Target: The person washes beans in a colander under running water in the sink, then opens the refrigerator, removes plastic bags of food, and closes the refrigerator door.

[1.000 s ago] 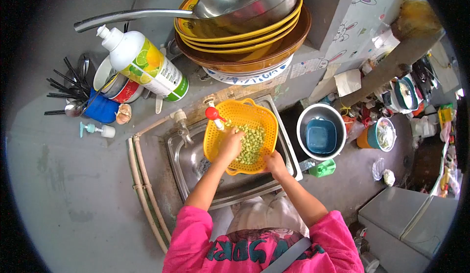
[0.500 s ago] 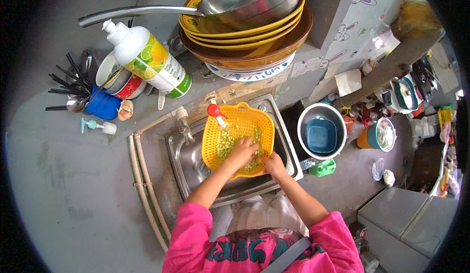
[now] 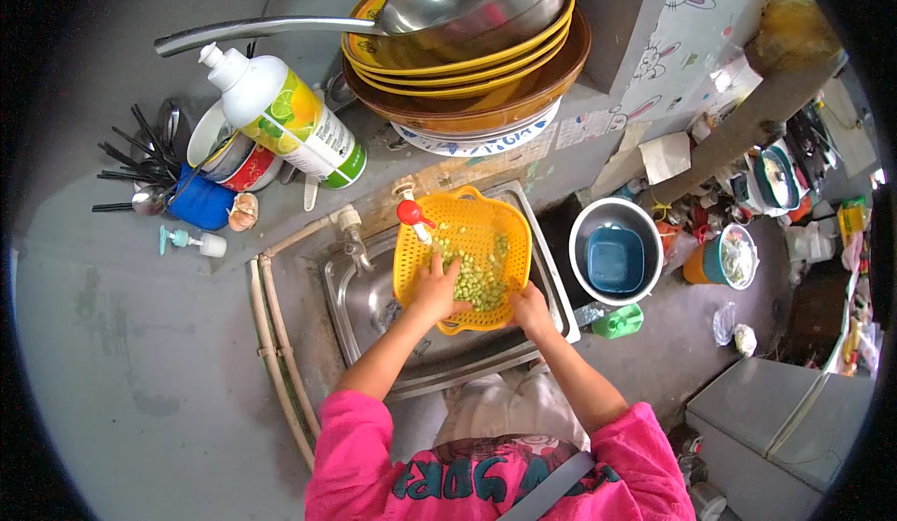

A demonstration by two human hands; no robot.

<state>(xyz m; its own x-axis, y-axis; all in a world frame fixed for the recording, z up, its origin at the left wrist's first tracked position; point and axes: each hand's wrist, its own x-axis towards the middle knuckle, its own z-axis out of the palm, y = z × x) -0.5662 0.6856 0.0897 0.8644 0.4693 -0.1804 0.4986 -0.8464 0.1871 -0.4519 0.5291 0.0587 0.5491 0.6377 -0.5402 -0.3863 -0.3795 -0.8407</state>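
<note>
A yellow plastic colander (image 3: 510, 214) is over the steel sink (image 3: 348, 334), under a tap with a red handle (image 3: 409, 212). Small shelled green beans (image 3: 479, 283) are gathered toward its near side. My left hand (image 3: 434, 293) reaches into the colander at its left side, fingers spread against the beans. On the near right corner, my right hand (image 3: 531, 310) is closed around the colander's rim; its fingertips are partly hidden.
Right of the sink stands a steel pot (image 3: 577, 241) with a blue basin (image 3: 615, 259) inside, near a green container (image 3: 619, 321). Behind are stacked yellow bowls (image 3: 467, 79), a steel ladle (image 3: 271, 26) and a white bottle (image 3: 297, 119). Pipes (image 3: 266, 334) run along the left.
My left hand has moved left from the middle of the beans, its fingers now spread. The colander has shifted slightly right and up, with the beans gathered more toward the near right.
</note>
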